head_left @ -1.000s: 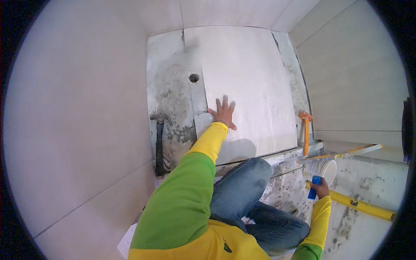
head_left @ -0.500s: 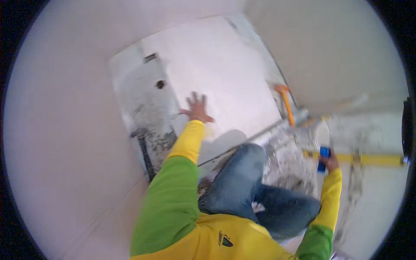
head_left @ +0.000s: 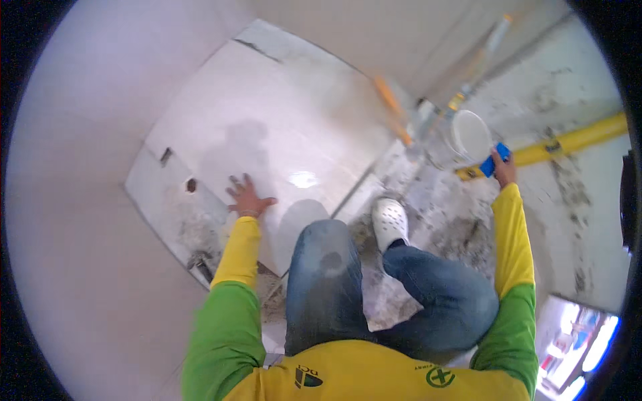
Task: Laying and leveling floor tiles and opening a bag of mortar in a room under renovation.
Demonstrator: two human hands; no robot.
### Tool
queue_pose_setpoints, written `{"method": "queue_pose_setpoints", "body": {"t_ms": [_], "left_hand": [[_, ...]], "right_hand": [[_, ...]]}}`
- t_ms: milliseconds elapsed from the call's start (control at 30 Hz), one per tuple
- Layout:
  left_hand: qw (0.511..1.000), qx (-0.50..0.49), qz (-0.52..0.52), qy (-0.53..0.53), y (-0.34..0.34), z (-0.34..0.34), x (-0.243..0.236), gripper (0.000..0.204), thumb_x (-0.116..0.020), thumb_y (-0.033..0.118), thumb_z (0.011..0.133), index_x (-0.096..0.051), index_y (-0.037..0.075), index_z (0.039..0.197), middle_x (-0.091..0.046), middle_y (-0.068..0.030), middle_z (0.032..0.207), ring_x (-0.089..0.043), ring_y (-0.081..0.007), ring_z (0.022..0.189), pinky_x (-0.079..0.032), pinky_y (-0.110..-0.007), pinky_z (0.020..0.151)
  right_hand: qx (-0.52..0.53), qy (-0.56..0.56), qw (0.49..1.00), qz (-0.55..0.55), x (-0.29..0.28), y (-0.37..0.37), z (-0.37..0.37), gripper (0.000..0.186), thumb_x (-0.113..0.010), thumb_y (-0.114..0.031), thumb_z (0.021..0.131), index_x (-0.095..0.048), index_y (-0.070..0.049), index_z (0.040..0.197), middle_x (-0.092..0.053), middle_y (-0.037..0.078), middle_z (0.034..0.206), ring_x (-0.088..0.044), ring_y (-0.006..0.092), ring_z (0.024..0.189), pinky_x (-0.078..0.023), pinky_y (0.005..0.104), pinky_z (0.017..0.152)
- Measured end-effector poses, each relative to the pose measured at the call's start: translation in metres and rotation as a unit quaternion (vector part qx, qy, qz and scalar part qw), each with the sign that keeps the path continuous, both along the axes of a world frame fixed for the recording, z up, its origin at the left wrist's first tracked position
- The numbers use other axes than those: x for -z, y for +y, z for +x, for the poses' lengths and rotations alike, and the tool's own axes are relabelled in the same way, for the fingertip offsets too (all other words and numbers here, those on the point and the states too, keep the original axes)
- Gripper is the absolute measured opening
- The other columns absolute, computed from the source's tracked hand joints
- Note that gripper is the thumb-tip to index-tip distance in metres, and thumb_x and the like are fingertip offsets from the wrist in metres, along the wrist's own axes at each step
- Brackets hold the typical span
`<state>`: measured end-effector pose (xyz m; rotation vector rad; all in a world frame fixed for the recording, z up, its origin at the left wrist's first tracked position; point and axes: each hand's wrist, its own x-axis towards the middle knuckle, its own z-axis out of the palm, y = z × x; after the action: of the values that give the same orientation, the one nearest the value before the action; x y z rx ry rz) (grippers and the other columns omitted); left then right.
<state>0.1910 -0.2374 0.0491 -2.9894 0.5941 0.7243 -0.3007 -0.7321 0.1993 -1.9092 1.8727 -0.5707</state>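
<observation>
My left hand (head_left: 249,198) lies with fingers spread on a large white tile (head_left: 314,120) that covers much of the floor in the corner. My right hand (head_left: 506,172) grips a small blue block (head_left: 487,167), whose exact kind I cannot make out. It is held beside a round white bucket (head_left: 471,135), above the near end of a long yellow spirit level (head_left: 582,142).
An orange hammer-shaped tool (head_left: 388,97), blurred, lies by the tile's right edge. Left of the tile, a dirty grey strip (head_left: 175,217) has a dark round hole (head_left: 192,185). My white clog (head_left: 390,222) stands on smeared floor. Walls rise at left and behind.
The view has turned, so the tile and bucket sit differently in it. My left hand still rests spread on the tile; my right hand still holds the blue block, now nearer the bucket.
</observation>
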Motion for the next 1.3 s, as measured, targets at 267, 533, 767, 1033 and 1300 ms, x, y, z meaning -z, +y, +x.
{"method": "queue_pose_setpoints", "body": {"t_ms": [267, 533, 767, 1033, 1300], "left_hand": [[0.933, 0.188, -0.307, -0.019, -0.114, -0.051, -0.019, 0.091, -0.072, 0.041, 0.072, -0.029, 0.009, 0.145, -0.014, -0.0275, 0.151, -0.019, -0.0481, 0.137, -0.031, -0.062, 0.102], [0.720, 0.401, -0.532, 0.192, -0.307, -0.235, -0.121, 0.053, -0.062, 0.019, 0.081, -0.047, 0.001, 0.129, -0.050, -0.0201, 0.131, -0.046, -0.0346, 0.123, -0.039, -0.039, 0.102], [0.729, 0.415, -0.505, 0.203, -0.390, -0.332, -0.157, 0.030, -0.061, 0.012, 0.077, -0.057, 0.001, 0.105, -0.059, -0.0217, 0.110, -0.057, -0.0360, 0.105, -0.049, -0.042, 0.089], [0.688, 0.387, -0.578, 0.205, -0.337, -0.356, -0.142, 0.028, -0.058, 0.009, 0.081, -0.062, 0.004, 0.108, -0.059, -0.0213, 0.118, -0.057, -0.0370, 0.108, -0.050, -0.043, 0.088], [0.739, 0.284, -0.573, 0.212, -0.222, -0.291, -0.156, 0.031, -0.059, 0.003, 0.087, -0.058, -0.001, 0.117, -0.054, -0.0186, 0.126, -0.055, -0.0266, 0.112, -0.052, -0.031, 0.081]], "right_hand": [[-0.054, 0.079, 0.975, -0.199, 0.059, -0.011, 0.054, 0.100, -0.067, -0.060, 0.074, -0.031, 0.004, 0.140, -0.051, 0.028, 0.128, -0.049, 0.0389, 0.121, -0.038, 0.0425, 0.100], [0.148, -0.210, 0.940, 0.223, 0.104, -0.010, 0.021, 0.063, -0.064, -0.037, 0.077, -0.052, 0.008, 0.119, -0.063, 0.020, 0.104, -0.065, 0.0299, 0.085, -0.055, 0.0373, 0.066], [0.085, -0.290, 0.953, 0.012, 0.057, 0.034, 0.000, 0.034, -0.053, -0.015, 0.083, -0.055, 0.001, 0.113, -0.063, 0.015, 0.095, -0.064, 0.0216, 0.070, -0.052, 0.0331, 0.046], [0.050, -0.253, 0.966, 0.015, 0.051, 0.091, -0.020, 0.042, -0.053, -0.010, 0.082, -0.051, 0.000, 0.123, -0.064, 0.017, 0.098, -0.067, 0.0257, 0.077, -0.057, 0.0348, 0.050], [0.024, -0.276, 0.961, -0.006, 0.023, 0.130, -0.036, 0.045, -0.056, -0.014, 0.080, -0.055, -0.004, 0.124, -0.066, 0.020, 0.099, -0.066, 0.0286, 0.080, -0.055, 0.0391, 0.068]]}}
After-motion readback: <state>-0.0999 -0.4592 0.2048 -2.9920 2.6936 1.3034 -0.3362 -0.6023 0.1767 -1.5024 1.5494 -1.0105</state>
